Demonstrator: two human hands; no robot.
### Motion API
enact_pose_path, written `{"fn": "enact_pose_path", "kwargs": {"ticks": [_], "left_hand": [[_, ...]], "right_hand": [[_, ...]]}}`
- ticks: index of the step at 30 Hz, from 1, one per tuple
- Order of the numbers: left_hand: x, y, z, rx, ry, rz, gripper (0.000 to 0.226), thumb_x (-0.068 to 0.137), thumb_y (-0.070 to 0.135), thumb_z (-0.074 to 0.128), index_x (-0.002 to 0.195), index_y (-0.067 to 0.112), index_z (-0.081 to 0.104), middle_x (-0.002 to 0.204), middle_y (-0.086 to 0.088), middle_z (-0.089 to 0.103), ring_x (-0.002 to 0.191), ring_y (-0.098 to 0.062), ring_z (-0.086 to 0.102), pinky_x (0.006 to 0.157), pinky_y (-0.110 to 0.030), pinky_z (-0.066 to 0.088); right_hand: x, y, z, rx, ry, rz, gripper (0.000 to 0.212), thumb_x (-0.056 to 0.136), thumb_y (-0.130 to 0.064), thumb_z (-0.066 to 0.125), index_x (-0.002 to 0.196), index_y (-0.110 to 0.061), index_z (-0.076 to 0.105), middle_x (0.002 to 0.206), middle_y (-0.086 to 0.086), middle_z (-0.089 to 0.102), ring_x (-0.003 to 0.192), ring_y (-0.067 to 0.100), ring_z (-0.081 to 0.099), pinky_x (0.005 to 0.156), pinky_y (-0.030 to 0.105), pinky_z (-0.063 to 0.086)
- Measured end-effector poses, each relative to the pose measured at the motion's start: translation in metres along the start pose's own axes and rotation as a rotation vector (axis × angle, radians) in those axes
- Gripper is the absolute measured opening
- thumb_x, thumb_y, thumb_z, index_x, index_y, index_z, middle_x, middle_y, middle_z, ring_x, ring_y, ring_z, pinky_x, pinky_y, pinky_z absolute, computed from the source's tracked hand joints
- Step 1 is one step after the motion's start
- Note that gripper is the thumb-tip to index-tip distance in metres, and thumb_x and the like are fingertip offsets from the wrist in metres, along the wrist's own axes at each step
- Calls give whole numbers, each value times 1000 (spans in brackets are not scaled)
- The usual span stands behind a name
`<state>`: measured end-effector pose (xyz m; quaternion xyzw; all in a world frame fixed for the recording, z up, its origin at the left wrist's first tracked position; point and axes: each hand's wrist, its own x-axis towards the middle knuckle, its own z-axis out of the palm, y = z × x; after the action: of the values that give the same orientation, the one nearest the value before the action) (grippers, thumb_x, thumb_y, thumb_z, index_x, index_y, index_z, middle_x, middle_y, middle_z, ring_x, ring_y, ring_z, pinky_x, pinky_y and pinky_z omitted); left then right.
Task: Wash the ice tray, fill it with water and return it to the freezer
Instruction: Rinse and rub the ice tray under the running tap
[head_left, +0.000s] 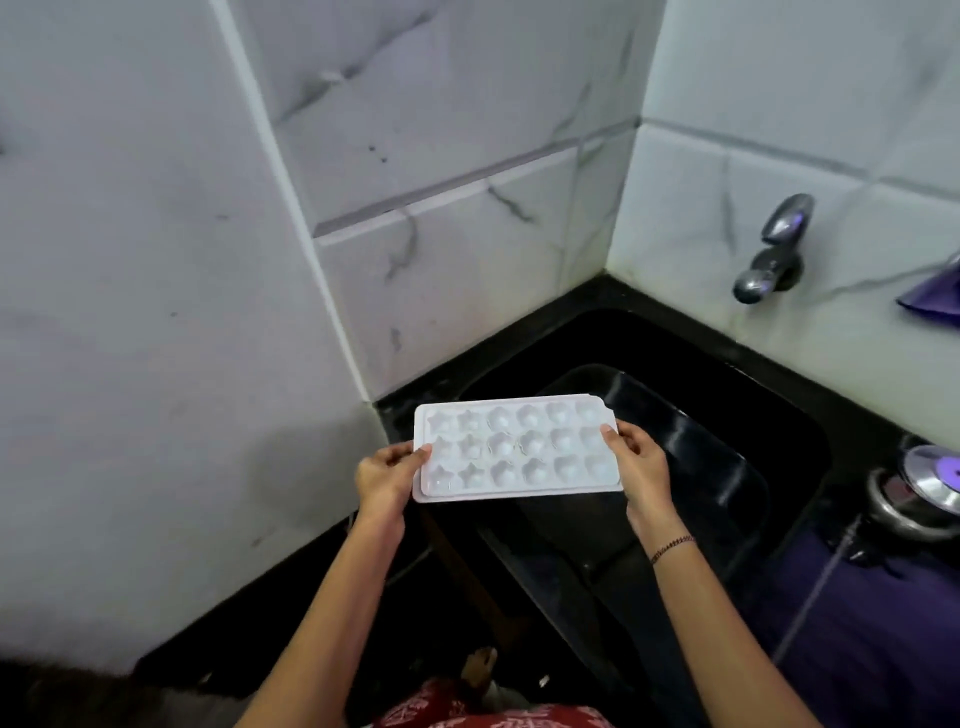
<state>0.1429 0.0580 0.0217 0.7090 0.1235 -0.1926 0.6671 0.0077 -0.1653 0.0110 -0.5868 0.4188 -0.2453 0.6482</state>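
Note:
A white plastic ice tray (514, 449) with several star-shaped and round cups is held level above the left end of a black sink (779, 410). My left hand (387, 475) grips its left short edge, thumb on top. My right hand (636, 460) grips the right short edge, thumb on the rim. A metal tap (771, 254) sticks out of the tiled wall at the right, well apart from the tray. No water runs from it. The cups look empty.
A black tub (691, 452) sits inside the sink under the tray. White marble-look tiled walls close in at the left and behind. On the dark counter at the right stands a steel vessel with a lid (919, 493). A purple object (935, 296) shows at the right edge.

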Motion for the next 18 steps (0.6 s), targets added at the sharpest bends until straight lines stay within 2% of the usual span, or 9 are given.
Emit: {"fn": "enact_pose_path", "kwargs": {"ticks": [3, 6, 11, 15, 18], "left_hand": [[26, 22, 43, 48, -104, 25, 26, 77, 11, 74, 101, 4, 65, 88, -9, 70, 78, -25, 66, 79, -39, 56], [46, 37, 78, 105, -189, 59, 24, 77, 12, 75, 99, 7, 67, 83, -4, 69, 81, -23, 67, 82, -39, 56], [73, 58, 127, 81, -367, 61, 36, 77, 9, 75, 110, 0, 64, 99, -17, 70, 89, -30, 68, 88, -46, 54], [79, 71, 168, 23, -501, 67, 35, 81, 5, 69, 115, -1, 61, 105, -20, 67, 87, -26, 66, 88, -41, 54], [80, 75, 195, -52, -588, 57, 32, 83, 6, 67, 114, 2, 59, 101, -13, 67, 73, -10, 69, 72, -24, 58]], "right_hand": [[22, -10, -7, 119, 71, 27, 21, 94, -34, 55, 110, -22, 61, 106, -1, 65, 102, 20, 62, 86, 40, 53], [38, -17, -14, 199, 137, 35, 27, 99, -33, 45, 117, -18, 57, 112, 3, 65, 102, 21, 63, 85, 38, 54], [55, -29, -24, 301, 292, 7, 18, 100, -27, 42, 97, -26, 60, 112, 2, 64, 109, 23, 60, 96, 44, 48], [68, -40, -33, 442, 416, -24, 19, 101, -22, 41, 95, -20, 59, 105, 4, 64, 94, 19, 63, 81, 34, 53], [78, -47, -36, 521, 516, -47, 21, 101, -19, 39, 92, -19, 57, 95, 1, 64, 85, 14, 62, 70, 27, 51]]}}
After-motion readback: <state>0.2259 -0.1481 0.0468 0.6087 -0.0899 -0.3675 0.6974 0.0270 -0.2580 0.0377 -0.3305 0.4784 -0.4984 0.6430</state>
